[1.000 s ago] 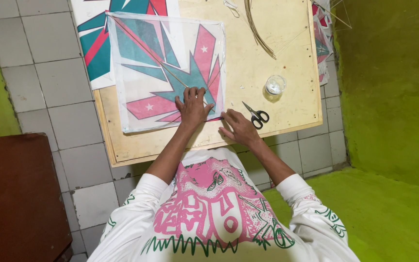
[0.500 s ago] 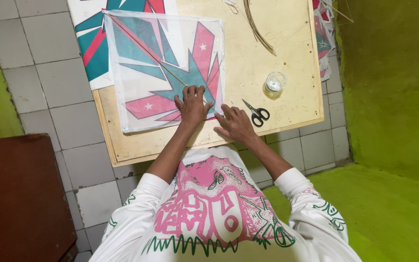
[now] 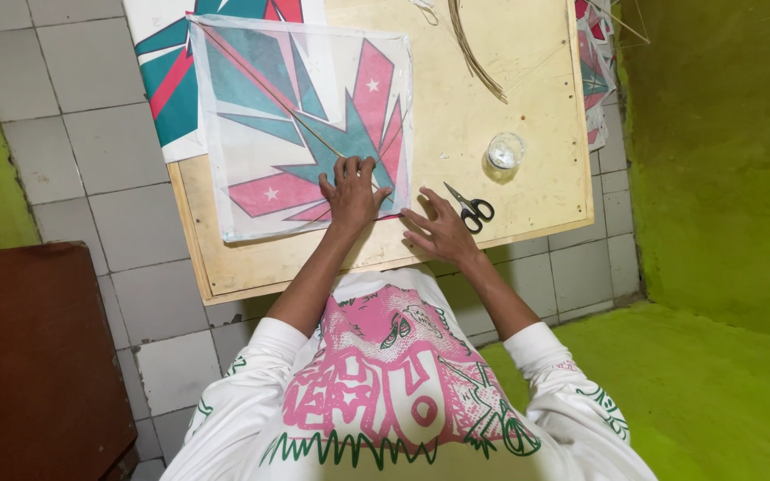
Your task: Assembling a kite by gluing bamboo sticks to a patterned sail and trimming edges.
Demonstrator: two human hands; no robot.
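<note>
two hands worked on one wooden board that lay on the tiled floor. the left hand lay flat, fingers spread, pressing the lower right corner of one kite, a square sheet of thin paper printed in teal, pink and white with small stars. one thin stick ran slantwise across the kite from its 10 o'clock corner down toward the left hand. the right hand rested open on the board just at 4 o'clock of the left hand, beside the kite's edge, gripping nothing; the two hands were near but apart. one pair of scissors lay just at 1 o'clock of the right hand, black handles toward the board's edge. one clear round cup stood at 12 o'clock of the scissors. a bundle of thin sticks lay near the board's far edge. a second printed sheet showed under the kite at 9 o'clock. more printed paper lay at the board's 3 o'clock edge.
</note>
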